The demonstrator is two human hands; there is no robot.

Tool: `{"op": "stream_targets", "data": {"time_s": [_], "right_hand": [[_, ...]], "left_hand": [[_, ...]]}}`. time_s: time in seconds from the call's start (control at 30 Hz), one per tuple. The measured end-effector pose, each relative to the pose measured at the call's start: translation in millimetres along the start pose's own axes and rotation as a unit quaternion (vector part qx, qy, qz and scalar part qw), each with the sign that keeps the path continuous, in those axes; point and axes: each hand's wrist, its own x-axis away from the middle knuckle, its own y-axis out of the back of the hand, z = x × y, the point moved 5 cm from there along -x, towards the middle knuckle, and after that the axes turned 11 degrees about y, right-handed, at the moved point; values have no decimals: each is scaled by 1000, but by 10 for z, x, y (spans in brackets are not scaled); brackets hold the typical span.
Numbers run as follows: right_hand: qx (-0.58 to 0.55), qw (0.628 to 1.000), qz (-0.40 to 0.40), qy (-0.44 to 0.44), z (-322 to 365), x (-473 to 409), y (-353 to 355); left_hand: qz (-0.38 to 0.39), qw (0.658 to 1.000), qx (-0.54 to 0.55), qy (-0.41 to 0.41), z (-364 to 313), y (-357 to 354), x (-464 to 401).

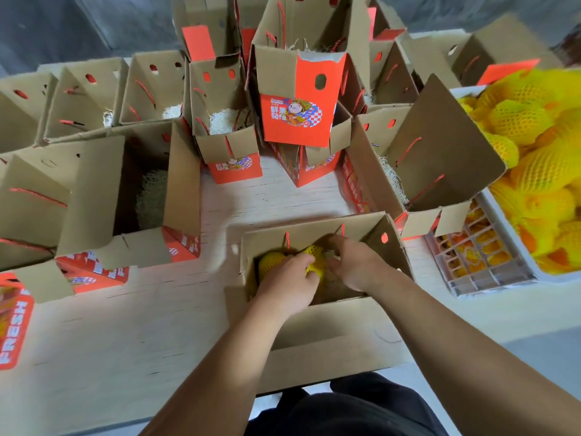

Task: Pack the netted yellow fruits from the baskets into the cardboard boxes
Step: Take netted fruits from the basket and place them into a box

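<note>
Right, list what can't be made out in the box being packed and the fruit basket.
- Head view: how many fruits lie in the near box; both hands and its front wall cover the bottom.
- Head view: what the right hand holds, if anything; its fingertips are blurred in shadow.
- Head view: how far the basket reaches; the right edge cuts it off.
- Left hand grips a netted fruit.

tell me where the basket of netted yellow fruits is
In the head view, the basket sits at the right edge of the table, just right of the open cardboard box.
</note>
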Motion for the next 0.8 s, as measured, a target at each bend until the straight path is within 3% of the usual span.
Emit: {"op": "stream_targets", "data": {"time_s": [0.2,0.47,0.63,0.73,0.8], "right_hand": [[-171,959,-194,116,-216,693,558],[-175,896,-389,122,-1168,1298,1653],[-88,875,-462,115,-1938,1627,2285],[-2,867,-489,96,-2275,1771,2576],[59,854,-515,48,-2454,1879,2775]], "left_hand": [[-17,971,203,-124,-906,-168,245],[-37,937,278,-207,-2560,-756,417],[-38,929,272,-250,-3409,-1289,356],[-125,924,250,-262,-3734,-1394,262],[-191,928,180,-264,-3927,-1376,173]]}}
